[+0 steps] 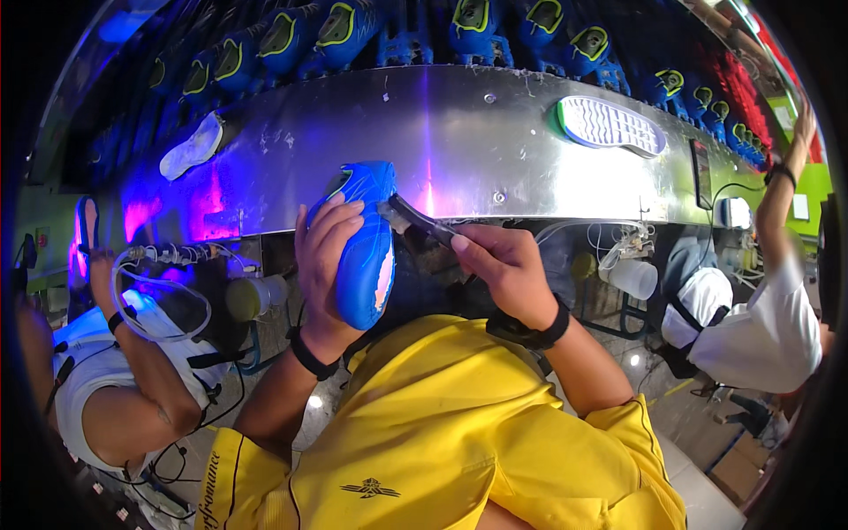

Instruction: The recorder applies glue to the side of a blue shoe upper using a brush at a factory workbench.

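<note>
My left hand [327, 256] is wrapped round a blue shoe upper [364, 265], held upright in front of me with its underside turned to the right. A pinkish patch shows on that underside near the lower end. In my right hand [505, 269] is a dark-handled brush [422, 219], gripped by the handle's end. Its pale bristles lie against the right edge of the upper, near the top. I cannot tell how wet the bristles are.
A metal ledge [336, 115] runs across in front, with a white sole [193, 148] at left and a green-edged sole [611, 125] at right. Blue shoe uppers [344, 25] line the rack beyond. Co-workers in white stand either side; white containers [632, 278] hang below the ledge.
</note>
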